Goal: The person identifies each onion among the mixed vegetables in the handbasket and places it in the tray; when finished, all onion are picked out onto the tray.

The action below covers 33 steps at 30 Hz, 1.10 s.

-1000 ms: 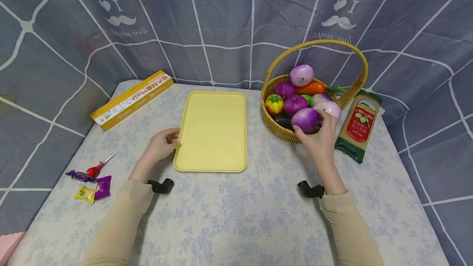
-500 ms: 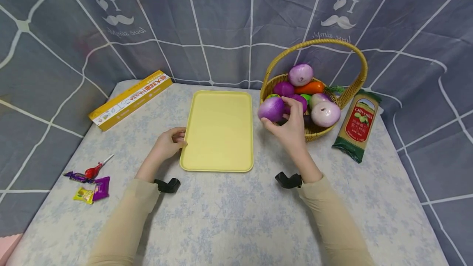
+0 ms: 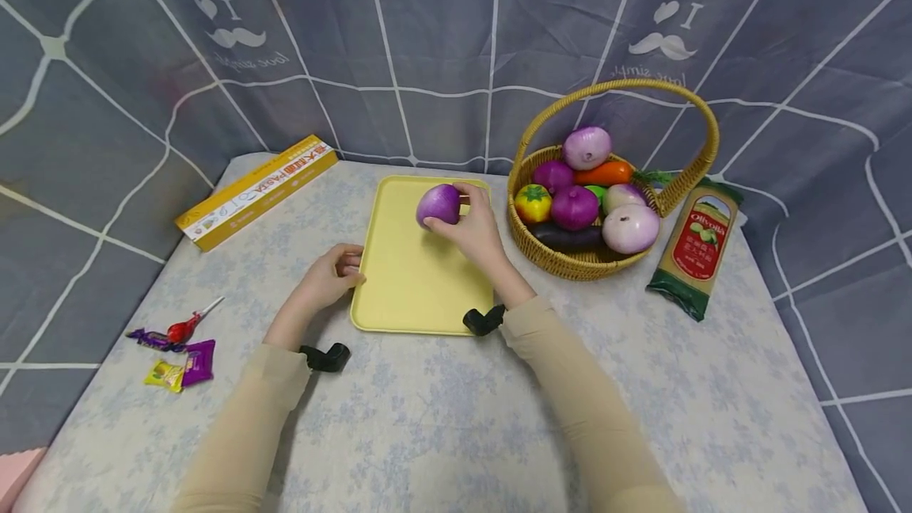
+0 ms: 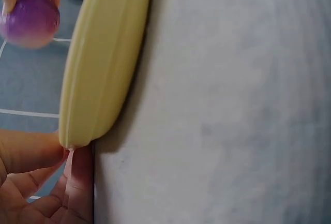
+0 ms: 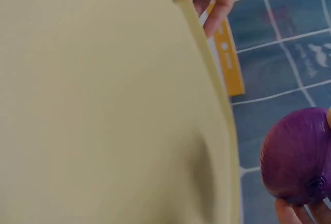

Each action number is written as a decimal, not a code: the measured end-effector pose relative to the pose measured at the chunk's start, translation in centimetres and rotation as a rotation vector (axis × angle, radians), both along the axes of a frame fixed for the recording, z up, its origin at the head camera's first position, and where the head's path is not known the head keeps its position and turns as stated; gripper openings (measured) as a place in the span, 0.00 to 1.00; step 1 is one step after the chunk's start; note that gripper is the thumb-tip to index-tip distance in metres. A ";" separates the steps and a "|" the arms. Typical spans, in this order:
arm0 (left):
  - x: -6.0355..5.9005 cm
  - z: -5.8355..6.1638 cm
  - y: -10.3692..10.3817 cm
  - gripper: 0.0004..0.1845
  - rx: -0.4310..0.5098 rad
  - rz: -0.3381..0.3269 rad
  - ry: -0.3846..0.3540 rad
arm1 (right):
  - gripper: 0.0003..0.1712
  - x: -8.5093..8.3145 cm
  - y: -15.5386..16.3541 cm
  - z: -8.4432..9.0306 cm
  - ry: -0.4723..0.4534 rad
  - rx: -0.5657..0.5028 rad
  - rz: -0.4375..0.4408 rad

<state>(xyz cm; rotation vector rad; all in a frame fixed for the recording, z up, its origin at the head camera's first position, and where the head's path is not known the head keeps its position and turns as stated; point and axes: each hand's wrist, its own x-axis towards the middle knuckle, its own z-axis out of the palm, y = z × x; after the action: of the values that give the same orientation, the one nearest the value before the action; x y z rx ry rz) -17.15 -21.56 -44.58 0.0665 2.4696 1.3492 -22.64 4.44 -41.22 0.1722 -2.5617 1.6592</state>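
A purple onion (image 3: pixel 438 206) is in my right hand (image 3: pixel 476 224), held between thumb and fingers above the yellow tray (image 3: pixel 399 291). In the right wrist view the onion (image 5: pixel 297 157) is apart from the tray surface, and a shadow falls on the tray. My left hand (image 3: pixel 331 279) grips the tray's left rim. The left wrist view has the thumb and fingers meeting at the tray's edge (image 4: pixel 103 69).
A wicker basket (image 3: pixel 549 260) with onions, a carrot, an eggplant and other vegetables stands right of the tray. Beside it lies a pasta packet (image 3: pixel 694 248). A yellow pasta box (image 3: pixel 256 192) lies at the back left, with several wrapped candies (image 3: pixel 198 362) nearer.
My right hand has lifted the purple onion out of the basket and carried it left over the tray. The tray has shifted slightly right, with my left hand still at its rim.
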 end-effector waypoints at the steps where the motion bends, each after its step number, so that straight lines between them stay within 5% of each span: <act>1: 0.0 0.0 0.0 0.28 0.011 -0.004 -0.003 | 0.44 -0.4 -0.4 -0.1 -0.009 0.015 0.009; 15: -0.3 -0.4 0.0 0.27 0.037 -0.010 -0.017 | 0.45 -3.7 -4.6 -2.3 -0.115 0.172 -0.004; 33: -0.2 -0.6 -0.1 0.28 0.045 0.007 -0.006 | 0.44 -3.0 -4.6 -1.6 -0.134 0.173 -0.022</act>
<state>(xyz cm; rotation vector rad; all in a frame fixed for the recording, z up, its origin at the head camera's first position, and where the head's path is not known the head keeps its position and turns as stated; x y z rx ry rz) -17.38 -21.62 -45.15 0.0648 2.4371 1.4058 -25.62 -0.14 -42.82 0.0442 -2.7951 1.4891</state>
